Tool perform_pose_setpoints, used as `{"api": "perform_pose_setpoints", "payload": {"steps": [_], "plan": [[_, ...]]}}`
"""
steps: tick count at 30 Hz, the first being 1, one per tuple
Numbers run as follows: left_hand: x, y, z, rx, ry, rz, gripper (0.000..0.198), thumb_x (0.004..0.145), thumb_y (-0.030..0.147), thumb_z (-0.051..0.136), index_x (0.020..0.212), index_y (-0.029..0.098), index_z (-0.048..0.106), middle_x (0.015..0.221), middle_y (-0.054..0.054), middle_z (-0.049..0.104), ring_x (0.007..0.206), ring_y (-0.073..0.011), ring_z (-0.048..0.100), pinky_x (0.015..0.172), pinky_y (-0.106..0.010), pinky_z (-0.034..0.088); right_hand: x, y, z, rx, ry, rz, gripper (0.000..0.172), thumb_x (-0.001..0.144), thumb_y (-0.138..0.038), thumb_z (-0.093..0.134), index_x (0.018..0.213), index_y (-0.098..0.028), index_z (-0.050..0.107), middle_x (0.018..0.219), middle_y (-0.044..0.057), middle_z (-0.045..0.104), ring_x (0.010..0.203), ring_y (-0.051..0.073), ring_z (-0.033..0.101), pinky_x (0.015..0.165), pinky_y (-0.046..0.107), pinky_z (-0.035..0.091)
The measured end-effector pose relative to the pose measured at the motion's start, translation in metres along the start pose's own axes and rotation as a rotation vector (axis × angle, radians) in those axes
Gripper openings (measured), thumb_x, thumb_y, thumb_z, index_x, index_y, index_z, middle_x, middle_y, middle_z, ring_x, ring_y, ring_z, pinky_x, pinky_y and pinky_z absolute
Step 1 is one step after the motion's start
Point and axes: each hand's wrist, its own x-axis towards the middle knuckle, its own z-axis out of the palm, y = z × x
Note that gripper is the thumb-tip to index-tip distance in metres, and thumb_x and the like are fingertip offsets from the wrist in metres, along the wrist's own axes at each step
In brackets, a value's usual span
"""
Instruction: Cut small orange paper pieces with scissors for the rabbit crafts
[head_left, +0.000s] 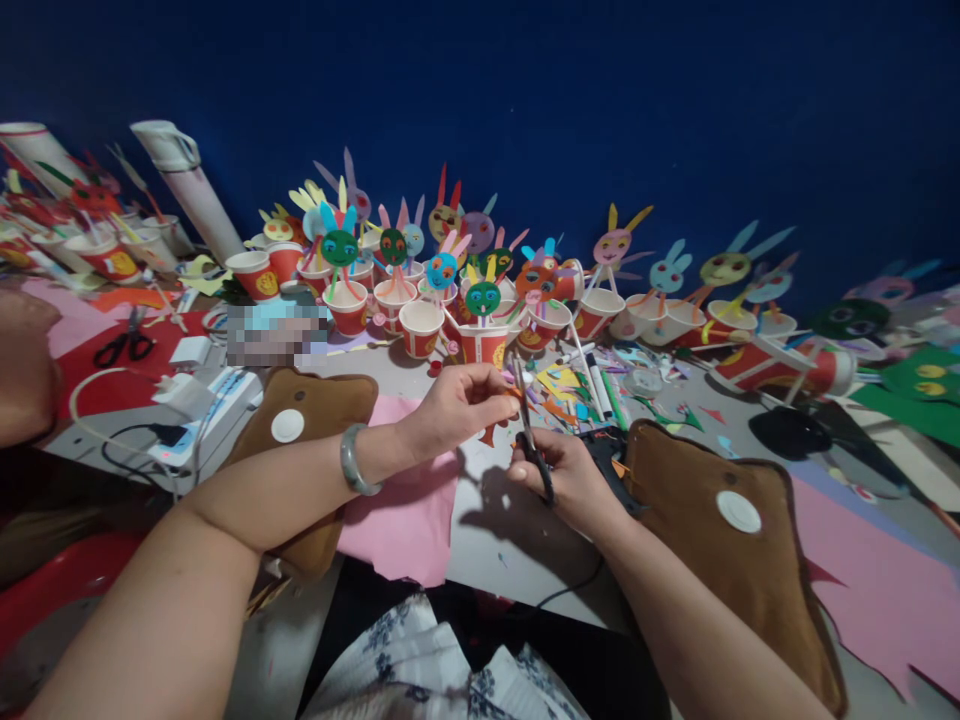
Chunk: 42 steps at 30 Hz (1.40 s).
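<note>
Orange paper scrap [510, 394]: pinched tight in the fingertips of the left hand [450, 405], above the grey tabletop [495, 540], against the scissors [527, 425]. Right hand [574, 480] closed around the handles. Short snips on taut paper would likely cut cleanest. Behind: paper-cup figures [420, 325].

— What stands on the far side of the table [517, 545]?
— Rows of cups [420, 325].
— And near?
— The left hand [457, 405] holds a scrap [489, 433] just left of the scissors [529, 430] in the right hand [566, 482]. A left cushion [315, 400] and a right cushion [712, 540] flank them, a paper sheet [409, 520] between.
</note>
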Motion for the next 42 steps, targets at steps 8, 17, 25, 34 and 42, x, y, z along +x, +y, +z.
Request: {"api": "perform_pose_setpoints", "payload": {"steps": [8, 17, 25, 34, 42], "plan": [[-0.0003, 0.0011, -0.0001, 0.008, 0.013, 0.007, 0.012, 0.069, 0.018, 0.063, 0.068, 0.014, 0.052, 0.054, 0.004, 0.056, 0.043, -0.0049, 0.050, 0.042, -0.017, 0.042, -0.0001, 0.0002, -0.0003, -0.001, 0.000, 0.009, 0.051, 0.058, -0.059, 0.078, 0.058, -0.017, 0.051, 0.051, -0.004, 0.044, 0.052, 0.009, 0.036, 0.047, 0.022, 0.029], [-0.0001, -0.0005, -0.0008, 0.022, 0.015, 0.007, 0.013, 0.070, 0.020, 0.064, 0.069, 0.014, 0.052, 0.056, 0.004, 0.056, 0.042, -0.0049, 0.050, 0.042, -0.017, 0.043, 0.0002, 0.0000, -0.0015, -0.015, 0.002, 0.010, 0.053, 0.059, -0.063, 0.076, 0.057, -0.017, 0.049, 0.051, -0.004, 0.042, 0.052, 0.009, 0.034, 0.047, 0.022, 0.027], [0.0021, -0.0021, -0.0014, 0.002, 0.052, 0.070, 0.010, 0.068, 0.014, 0.065, 0.069, 0.013, 0.055, 0.058, 0.002, 0.059, 0.054, -0.0051, 0.054, 0.055, -0.017, 0.045, -0.0007, -0.0001, -0.0009, 0.019, 0.007, 0.020, 0.051, 0.059, -0.060, 0.077, 0.056, -0.017, 0.050, 0.048, -0.005, 0.043, 0.047, 0.008, 0.034, 0.045, 0.023, 0.025], [0.0013, -0.0018, -0.0023, 0.032, 0.065, 0.066, 0.007, 0.070, 0.015, 0.064, 0.072, 0.012, 0.058, 0.060, 0.001, 0.060, 0.056, -0.0059, 0.055, 0.058, -0.019, 0.047, -0.0005, -0.0032, 0.0000, 0.015, 0.029, 0.014, 0.052, 0.060, -0.062, 0.076, 0.055, -0.017, 0.051, 0.047, -0.005, 0.043, 0.047, 0.008, 0.034, 0.044, 0.023, 0.025], [0.0022, -0.0028, -0.0027, 0.043, 0.081, 0.070, 0.008, 0.071, 0.017, 0.065, 0.072, 0.012, 0.058, 0.060, 0.001, 0.060, 0.055, -0.0066, 0.054, 0.058, -0.021, 0.047, -0.0008, -0.0045, -0.0008, 0.015, 0.027, 0.028, 0.051, 0.059, -0.061, 0.077, 0.056, -0.017, 0.051, 0.047, -0.005, 0.043, 0.046, 0.008, 0.034, 0.044, 0.023, 0.024]]}}
